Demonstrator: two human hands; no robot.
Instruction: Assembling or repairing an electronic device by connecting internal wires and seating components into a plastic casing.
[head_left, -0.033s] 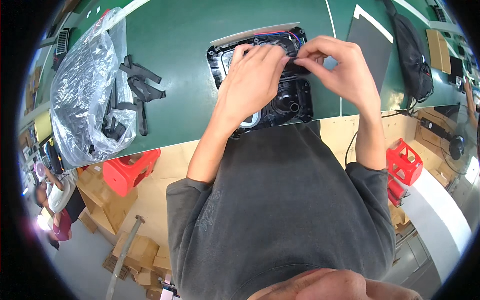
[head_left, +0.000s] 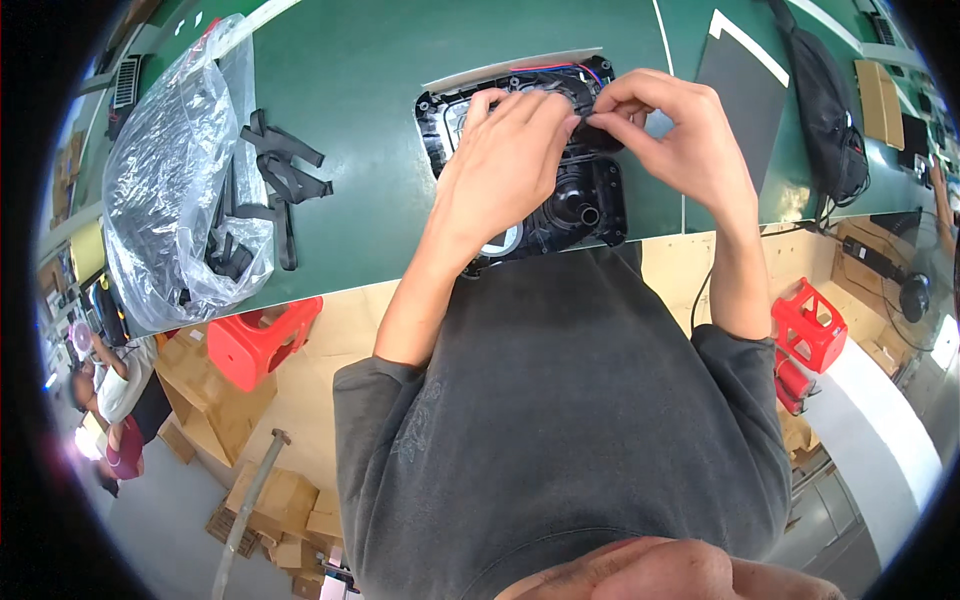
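A black plastic device housing [head_left: 610, 195] lies on the green bench near its front edge, its inside showing, with red and blue wires along the top right and a pale strip behind it. My left hand [head_left: 500, 160] rests over its left and upper part, fingers curled down into it and mostly hidden; what they grip is unclear. My right hand [head_left: 680, 140] is at the housing's upper right, thumb and forefinger pinched beside my left thumb, on something dark and too small to make out.
Left on the green bench [head_left: 350, 50] are a clear plastic bag [head_left: 160, 190] and black straps [head_left: 285, 170]; right are a dark board [head_left: 740, 100], black bag [head_left: 825, 120] and cardboard [head_left: 880, 100]. Red stools [head_left: 245, 350] stand below. Another person [head_left: 105, 400] is at far left.
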